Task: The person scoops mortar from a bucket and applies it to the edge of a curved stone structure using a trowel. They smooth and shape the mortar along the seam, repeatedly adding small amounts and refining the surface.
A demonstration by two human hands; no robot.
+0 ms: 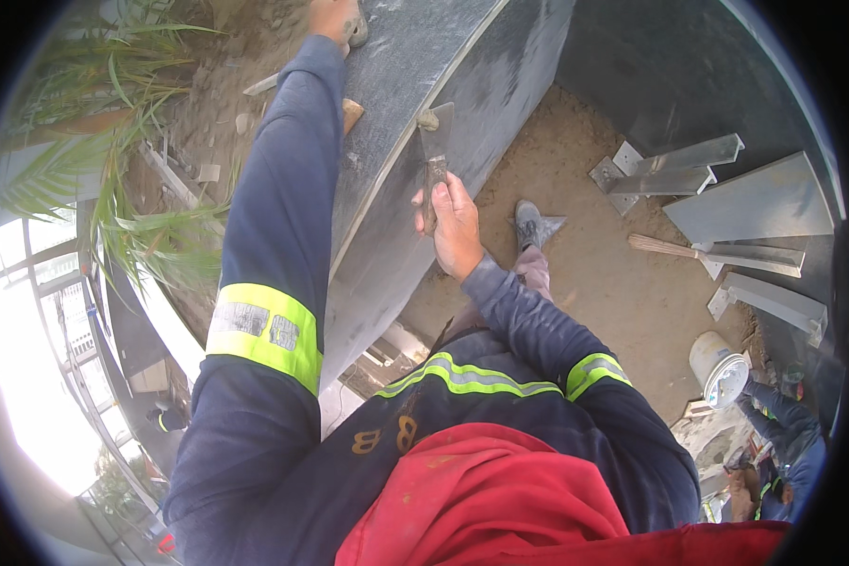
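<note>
- Head view: the putty knife (435, 162) is held up in front of the grey stone-clad ledge (495, 108), its blade pointing away from the wearer, near the ledge's pale top edge.
- The right hand (455, 224), on the sandy-floor side of the ledge, has its fingers curled closely round the knife's handle, with no other thing visible in the grip.
- The left hand (332, 19) is at the far end of the ledge's top, partly cut off by the picture's edge; something greyish shows by its fingers, but I cannot tell how far they are spread or whether they grip it.
- The knife should handle light: a stiff, dirty handle, probably gritty rather than slick, and a thin blade likely to flex a little. The handle is the place to take hold, clear of the blade.
- A small lump of paste (428, 121) clings to one side of the blade; it looks soft and likely to smear or drop if the blade tips sharply.
- The white bucket (710, 363) is well apart from the ledge, across the sandy floor (623, 311) and beside a co-worker's sleeve (769, 415). Its round end faces the camera, pale and greyish; what it contains, if anything, cannot be made out.
</note>
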